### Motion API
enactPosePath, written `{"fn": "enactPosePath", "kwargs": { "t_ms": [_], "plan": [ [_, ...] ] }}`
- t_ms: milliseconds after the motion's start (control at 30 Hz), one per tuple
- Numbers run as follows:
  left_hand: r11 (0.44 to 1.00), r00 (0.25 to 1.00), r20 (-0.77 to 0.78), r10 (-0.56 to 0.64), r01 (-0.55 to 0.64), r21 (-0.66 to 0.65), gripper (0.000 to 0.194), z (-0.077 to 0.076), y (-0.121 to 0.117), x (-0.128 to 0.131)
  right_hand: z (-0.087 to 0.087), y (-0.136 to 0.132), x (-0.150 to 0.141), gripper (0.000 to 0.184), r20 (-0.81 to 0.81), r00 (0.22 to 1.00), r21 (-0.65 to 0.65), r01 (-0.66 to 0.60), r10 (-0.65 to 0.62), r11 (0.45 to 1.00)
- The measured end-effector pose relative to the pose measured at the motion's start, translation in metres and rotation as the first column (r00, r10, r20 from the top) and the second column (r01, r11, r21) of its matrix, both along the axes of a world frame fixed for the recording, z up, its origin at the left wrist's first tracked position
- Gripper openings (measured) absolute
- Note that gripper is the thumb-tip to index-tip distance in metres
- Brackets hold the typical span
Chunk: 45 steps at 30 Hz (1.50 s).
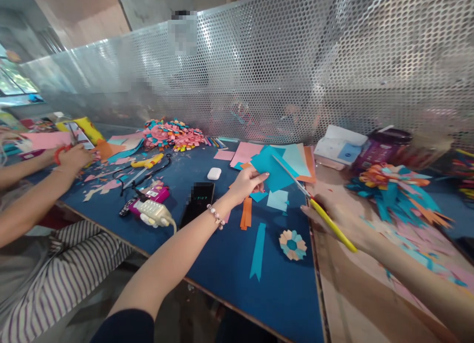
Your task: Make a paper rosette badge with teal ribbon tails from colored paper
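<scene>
Dark blue sleeve (124,325): at the near left, around the left arm.
Blue paper strip with a notched end (258,254): flat on the dark blue table (218,249), long way from near to far, notch at the near end.
Round paper flower, peach and pale blue with a darker blue middle (293,244): right of the strip, near side of the right hand.
Right hand (333,219): fingers bent around the handles of the long scissors with a yellow handle and metal blades (335,227). I cannot tell how wide the handle loops are.
Scissors' long way: slanting, handle near and right, tips far and left.
Left hand (245,185): thumb and fingers close together, pinching the bright blue paper sheet (277,179).
Where the sheet is: to the right of the left fingertips, and far and left of the right fingers. The left hand is nearer, touching it.
Sheet's long way: it sits slanted, and I cannot tell one long side.
Blades and sheet: they cross in this view. I cannot tell if the blades bite the paper.
Pink, pale blue and orange paper sheets (296,157): just beyond the sheet, on the far side.
</scene>
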<state>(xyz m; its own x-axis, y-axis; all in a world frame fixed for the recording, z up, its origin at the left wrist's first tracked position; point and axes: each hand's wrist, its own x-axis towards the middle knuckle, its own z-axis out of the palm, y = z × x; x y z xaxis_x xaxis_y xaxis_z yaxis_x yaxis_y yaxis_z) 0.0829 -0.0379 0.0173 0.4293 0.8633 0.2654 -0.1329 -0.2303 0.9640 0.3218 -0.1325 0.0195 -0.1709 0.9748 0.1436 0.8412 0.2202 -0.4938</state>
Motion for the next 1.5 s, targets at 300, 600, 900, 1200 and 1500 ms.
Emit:
{"fn": "enactPosePath", "kwargs": {
  "t_ms": [300, 600, 900, 1200, 1500],
  "plan": [
    [0.997, 0.999, -0.009, -0.035, 0.036, 0.062, 0.03, 0.003, -0.002, 0.0, 0.007, -0.005, -0.005, 0.04, 0.066, 0.998, -0.034, 0.008, -0.006, 0.999],
    [0.998, 0.999, -0.047, -0.01, 0.013, 0.068, 0.037, 0.003, -0.004, 0.0, 0.003, -0.001, -0.004, 0.04, 0.06, 0.997, -0.038, 0.054, -0.052, 0.998],
    [0.999, 0.999, -0.015, -0.035, 0.035, 0.039, 0.031, 0.006, -0.005, -0.001, -0.007, 0.007, 0.001, 0.043, 0.066, 0.995, 0.006, 0.071, -0.071, 0.997],
    [0.999, 0.999, -0.01, -0.044, 0.044, 0.024, 0.034, 0.007, -0.008, -0.001, -0.007, 0.008, 0.002, 0.044, 0.089, 0.994, 0.018, 0.059, -0.06, 0.998],
    [0.998, 0.999, -0.003, -0.048, 0.048, -0.036, 0.032, 0.007, -0.006, -0.002, -0.003, 0.004, 0.0, 0.047, 0.092, 0.994, 0.019, 0.058, -0.059, 0.998]
  ]
}}
